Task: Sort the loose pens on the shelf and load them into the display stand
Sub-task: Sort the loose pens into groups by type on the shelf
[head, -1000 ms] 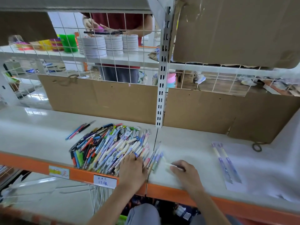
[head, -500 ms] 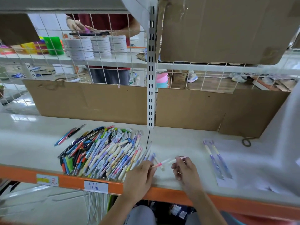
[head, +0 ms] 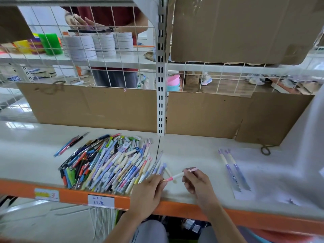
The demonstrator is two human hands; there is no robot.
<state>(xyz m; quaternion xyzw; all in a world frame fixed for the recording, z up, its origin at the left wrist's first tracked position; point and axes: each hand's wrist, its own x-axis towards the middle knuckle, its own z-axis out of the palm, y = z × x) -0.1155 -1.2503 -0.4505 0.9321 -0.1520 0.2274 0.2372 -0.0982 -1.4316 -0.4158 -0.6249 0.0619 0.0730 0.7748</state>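
A big pile of loose pens in many colours lies on the white shelf, left of the upright post. My left hand rests at the pile's right edge and pinches the pink end of a pink-and-white pen. My right hand pinches a second pink pen and touches the white end of the first. Two purple pens lie side by side on a paper sheet at the right. No display stand is in view.
Three thin pens lie apart at the pile's far left. Cardboard sheets line the shelf's back, split by a white slotted post. A cardboard box sits above. Behind the wire grid a person stands by stacked tape rolls.
My hands came off the shelf surface and the pile; each now holds a pink pen lifted between them. The view shifted slightly left.
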